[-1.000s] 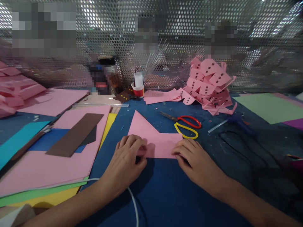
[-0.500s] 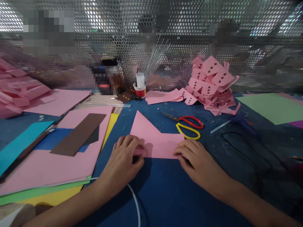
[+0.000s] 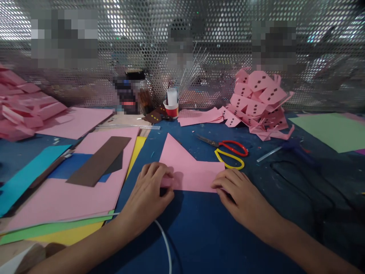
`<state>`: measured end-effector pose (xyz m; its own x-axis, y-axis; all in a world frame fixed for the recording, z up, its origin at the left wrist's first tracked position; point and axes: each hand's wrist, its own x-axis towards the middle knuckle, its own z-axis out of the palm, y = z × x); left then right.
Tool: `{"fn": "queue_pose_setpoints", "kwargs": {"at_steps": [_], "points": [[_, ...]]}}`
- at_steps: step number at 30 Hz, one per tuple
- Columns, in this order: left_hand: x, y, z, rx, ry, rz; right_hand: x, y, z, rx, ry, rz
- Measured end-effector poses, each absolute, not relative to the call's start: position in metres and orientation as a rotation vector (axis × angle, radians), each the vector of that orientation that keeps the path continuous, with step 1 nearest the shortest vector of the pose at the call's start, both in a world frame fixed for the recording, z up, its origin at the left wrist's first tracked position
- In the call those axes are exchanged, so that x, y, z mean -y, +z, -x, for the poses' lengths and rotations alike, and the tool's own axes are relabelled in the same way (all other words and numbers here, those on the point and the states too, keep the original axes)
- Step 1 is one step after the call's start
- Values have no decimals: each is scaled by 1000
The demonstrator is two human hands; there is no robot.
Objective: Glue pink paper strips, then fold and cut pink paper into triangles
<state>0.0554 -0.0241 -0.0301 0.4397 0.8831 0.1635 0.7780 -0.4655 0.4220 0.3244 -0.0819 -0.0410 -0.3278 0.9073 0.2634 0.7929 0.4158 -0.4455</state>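
A pink sheet of paper (image 3: 192, 175) lies on the blue tabletop (image 3: 196, 228) in front of me, its upper left part rising to a point. My left hand (image 3: 155, 186) is closed on its left end, fingers curled over the paper. At the right end, my right hand (image 3: 235, 188) grips the lower corner between thumb and fingertips. Just beyond the paper lie scissors (image 3: 221, 144) with one red and one yellow handle, blades parted slightly. The fingertips of my left hand hide part of the paper's edge.
Stacked coloured sheets (image 3: 65, 205) with a brown strip (image 3: 99, 161) lie left. A glue gun (image 3: 299, 150) rests right. Behind stand a paper cup (image 3: 171, 110), a jar (image 3: 145, 99) and a pile of pink cut-outs (image 3: 258, 102). A white cable (image 3: 165, 239) passes under my left arm.
The whole view has shifted slightly, so everything sits a little further right. Both hands keep their hold on the pink paper, with no clear movement of their own.
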Motion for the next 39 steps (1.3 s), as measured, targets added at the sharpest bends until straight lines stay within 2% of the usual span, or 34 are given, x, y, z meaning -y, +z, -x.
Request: {"fn": "queue_pose_setpoints", "kwargs": {"at_steps": [39], "points": [[23,-36,-26,-1514,595,-2367,82,-49,-329,2234,286,1423]]}}
